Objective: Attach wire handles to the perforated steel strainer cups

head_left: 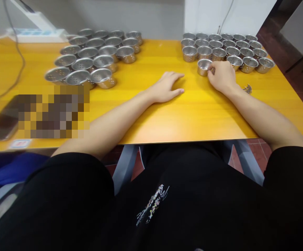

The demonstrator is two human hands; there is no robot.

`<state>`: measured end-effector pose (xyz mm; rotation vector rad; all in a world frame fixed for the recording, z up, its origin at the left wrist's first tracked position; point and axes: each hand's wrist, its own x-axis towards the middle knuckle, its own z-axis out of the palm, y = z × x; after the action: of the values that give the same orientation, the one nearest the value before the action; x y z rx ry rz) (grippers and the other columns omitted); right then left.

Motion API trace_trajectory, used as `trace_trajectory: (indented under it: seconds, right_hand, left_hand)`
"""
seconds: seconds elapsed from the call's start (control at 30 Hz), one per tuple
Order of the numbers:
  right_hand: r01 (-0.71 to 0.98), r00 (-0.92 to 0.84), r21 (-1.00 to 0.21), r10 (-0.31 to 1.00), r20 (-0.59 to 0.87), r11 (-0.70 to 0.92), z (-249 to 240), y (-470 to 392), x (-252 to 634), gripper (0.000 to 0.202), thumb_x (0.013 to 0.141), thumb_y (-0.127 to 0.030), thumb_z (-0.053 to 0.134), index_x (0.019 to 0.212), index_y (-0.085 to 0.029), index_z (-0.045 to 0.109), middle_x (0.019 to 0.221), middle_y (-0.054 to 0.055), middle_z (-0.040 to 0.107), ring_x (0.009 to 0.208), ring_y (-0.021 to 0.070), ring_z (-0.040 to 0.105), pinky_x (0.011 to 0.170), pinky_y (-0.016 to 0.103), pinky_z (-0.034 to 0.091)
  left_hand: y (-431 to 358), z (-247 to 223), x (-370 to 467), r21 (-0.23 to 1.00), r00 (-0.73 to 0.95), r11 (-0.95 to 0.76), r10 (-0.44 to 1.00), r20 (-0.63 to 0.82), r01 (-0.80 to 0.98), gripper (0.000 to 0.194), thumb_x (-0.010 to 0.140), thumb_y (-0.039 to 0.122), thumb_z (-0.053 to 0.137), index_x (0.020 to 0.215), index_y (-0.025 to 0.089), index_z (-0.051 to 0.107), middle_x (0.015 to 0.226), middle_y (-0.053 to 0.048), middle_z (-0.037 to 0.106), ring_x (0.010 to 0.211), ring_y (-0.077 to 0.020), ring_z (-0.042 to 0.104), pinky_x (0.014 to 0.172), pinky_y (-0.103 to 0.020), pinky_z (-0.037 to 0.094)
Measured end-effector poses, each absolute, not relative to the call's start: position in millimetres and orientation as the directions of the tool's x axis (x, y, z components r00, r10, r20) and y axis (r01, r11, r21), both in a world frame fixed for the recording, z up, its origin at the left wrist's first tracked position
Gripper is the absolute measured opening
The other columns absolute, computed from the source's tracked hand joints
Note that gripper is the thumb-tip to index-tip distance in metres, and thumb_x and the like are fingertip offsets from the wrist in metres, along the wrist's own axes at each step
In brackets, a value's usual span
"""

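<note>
My right hand (pixel 222 76) has its thumb and fingertips closed at the right side of a small perforated metal cup (pixel 203 67). This cup stands upright on the table in front of the right-hand rows. My left hand (pixel 167 86) hovers or rests over the middle of the table with thumb and fingers apart, holding nothing. Just behind the right hand are rows of similar metal cups (pixel 218 53), some with thin pieces seen inside. Beside my right wrist lie a few thin curved metal pieces (pixel 247 89), partly hidden by the arm.
More perforated metal cups (pixel 82 64) stand in rows on the left of the yellow table (pixel 188 115). A dark phone (pixel 2 118) lies front left, beside a pixelated patch. A white power strip (pixel 36 35) and a cable (pixel 20 52) are at the back left.
</note>
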<state>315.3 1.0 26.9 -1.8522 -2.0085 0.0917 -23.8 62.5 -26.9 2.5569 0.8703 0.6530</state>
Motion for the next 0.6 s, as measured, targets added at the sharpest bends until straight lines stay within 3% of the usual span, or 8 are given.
trace_trajectory:
  seconds: [0.13,0.3,0.4,0.5,0.6]
  right_hand:
    - [0.971,0.165,-0.216,0.936,0.31,-0.099,44.4,-6.4,313.1,0.034,0.12,-0.018,0.074,0.144,-0.015,0.098,0.149,0.028,0.093,0.144,0.0509,0.085,0.131,0.071,0.063]
    - [0.962,0.19,-0.249,0.93,0.313,-0.113,49.0,-5.8,326.5,0.029,0.12,-0.018,0.074,0.136,-0.014,0.098,0.153,0.031,0.09,0.147,0.0494,0.082,0.132,0.069,0.059]
    - [0.959,0.177,-0.269,0.922,0.344,-0.084,44.9,-0.4,335.5,0.026,0.119,-0.017,0.074,0.128,-0.012,0.097,0.145,0.032,0.092,0.138,0.0417,0.08,0.127,0.062,0.057]
    - [0.964,0.171,-0.253,0.923,0.345,-0.084,44.7,1.1,336.4,0.027,0.118,-0.017,0.074,0.131,-0.011,0.097,0.145,0.03,0.092,0.133,0.0374,0.08,0.123,0.058,0.058]
    - [0.971,0.189,-0.202,0.926,0.327,-0.127,48.8,-2.6,331.7,0.033,0.118,-0.012,0.071,0.139,-0.009,0.097,0.151,0.033,0.09,0.138,0.0406,0.083,0.123,0.058,0.059]
  left_hand:
    - [64.2,-27.9,-24.4,0.453,0.702,-0.749,0.64,0.311,0.483,0.104,0.104,0.081,0.076,0.187,0.018,0.072,0.186,-0.028,0.074,0.177,-0.0599,0.066,0.157,-0.088,0.046]
    - [65.4,-27.6,-25.0,0.456,0.712,-0.756,0.63,0.31,0.47,0.104,0.103,0.085,0.077,0.184,0.019,0.074,0.183,-0.029,0.074,0.175,-0.061,0.066,0.156,-0.089,0.046]
    - [64.0,-25.4,-24.5,0.453,0.717,-0.756,0.629,0.301,0.473,0.103,0.104,0.083,0.076,0.183,0.017,0.074,0.182,-0.03,0.074,0.176,-0.0619,0.065,0.156,-0.09,0.045]
    - [61.5,-22.8,-23.8,0.446,0.716,-0.751,0.635,0.288,0.487,0.104,0.104,0.08,0.075,0.183,0.013,0.073,0.183,-0.032,0.073,0.176,-0.0622,0.065,0.156,-0.089,0.046]
    - [59.5,-21.7,-23.4,0.438,0.715,-0.753,0.636,0.292,0.491,0.1,0.105,0.08,0.074,0.181,0.014,0.075,0.182,-0.031,0.074,0.176,-0.0619,0.065,0.155,-0.089,0.047]
